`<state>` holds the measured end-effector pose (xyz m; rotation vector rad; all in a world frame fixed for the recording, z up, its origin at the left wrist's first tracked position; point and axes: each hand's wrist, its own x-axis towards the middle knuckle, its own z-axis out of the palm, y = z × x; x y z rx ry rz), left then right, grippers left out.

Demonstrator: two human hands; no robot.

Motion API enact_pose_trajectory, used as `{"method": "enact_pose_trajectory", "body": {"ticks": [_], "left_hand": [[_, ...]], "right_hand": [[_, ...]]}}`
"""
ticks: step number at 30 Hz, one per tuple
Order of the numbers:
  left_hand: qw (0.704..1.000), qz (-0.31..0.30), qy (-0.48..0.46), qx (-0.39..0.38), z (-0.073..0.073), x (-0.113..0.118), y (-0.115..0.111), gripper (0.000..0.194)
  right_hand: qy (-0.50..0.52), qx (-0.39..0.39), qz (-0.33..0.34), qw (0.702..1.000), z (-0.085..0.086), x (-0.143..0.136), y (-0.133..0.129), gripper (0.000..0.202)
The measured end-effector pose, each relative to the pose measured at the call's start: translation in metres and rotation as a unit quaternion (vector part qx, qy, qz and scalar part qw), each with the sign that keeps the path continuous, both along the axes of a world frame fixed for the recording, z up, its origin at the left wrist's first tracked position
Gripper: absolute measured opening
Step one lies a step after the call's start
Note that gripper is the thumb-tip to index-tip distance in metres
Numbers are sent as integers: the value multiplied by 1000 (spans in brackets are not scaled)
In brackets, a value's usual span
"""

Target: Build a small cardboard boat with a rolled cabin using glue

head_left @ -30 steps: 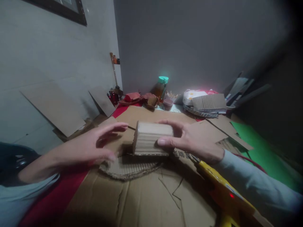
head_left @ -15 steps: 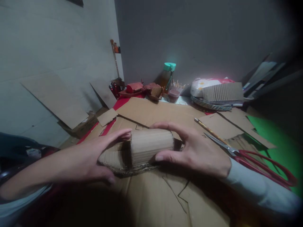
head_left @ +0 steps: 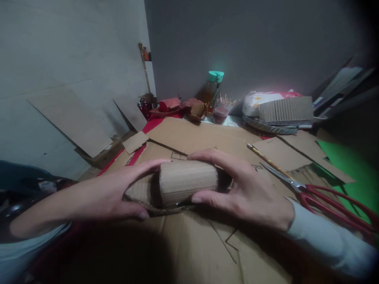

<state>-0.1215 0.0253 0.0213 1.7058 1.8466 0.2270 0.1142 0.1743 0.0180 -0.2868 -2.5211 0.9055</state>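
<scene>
A rounded, box-like cardboard piece [head_left: 188,182] rests on a curved cardboard base [head_left: 140,193] in the middle of the view. My right hand [head_left: 242,189] grips the rounded piece at its right end, thumb on the near side and fingers over the far side. Around the left end of the base curves my left hand [head_left: 118,193], its thumb along the near edge and its fingers reaching to the top left of the rounded piece. Part of the base is hidden behind both hands.
Red-handled scissors [head_left: 296,184] and a pencil-like stick [head_left: 266,158] lie to the right. Cardboard sheets [head_left: 207,136] cover the table. Behind stand a bottle with a turquoise lid [head_left: 216,77], a small jar [head_left: 220,114] and a white-pink package [head_left: 251,103].
My left hand has closed in around the base, its fingers nearer the rounded piece. That piece sits slightly further left and is turned a little. The view has shifted slightly.
</scene>
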Motion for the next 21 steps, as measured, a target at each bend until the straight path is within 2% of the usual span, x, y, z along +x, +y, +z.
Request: {"method": "enact_pose_trajectory", "body": {"ticks": [3,10,14,17,19,21], "left_hand": [[1000,13,-18,-7,4,4,0,90],[998,-3,-56,-6,8,0,-4,85],[995,16,-96,18,9,-1,-6,66],[989,53,-125,58,8,8,-3,48],[987,73,-130,65,7,16,0,41],[988,67,-125,56,5,23,2,38]], "right_hand": [[8,6,10,1000,-2,3,-3,51],[17,54,0,998,-5,7,-10,49],[57,96,22,994,-7,9,-16,52],[61,131,35,989,-10,12,-20,53],[74,175,41,981,-13,15,-22,48],[97,230,31,968,-16,16,-26,39]]}}
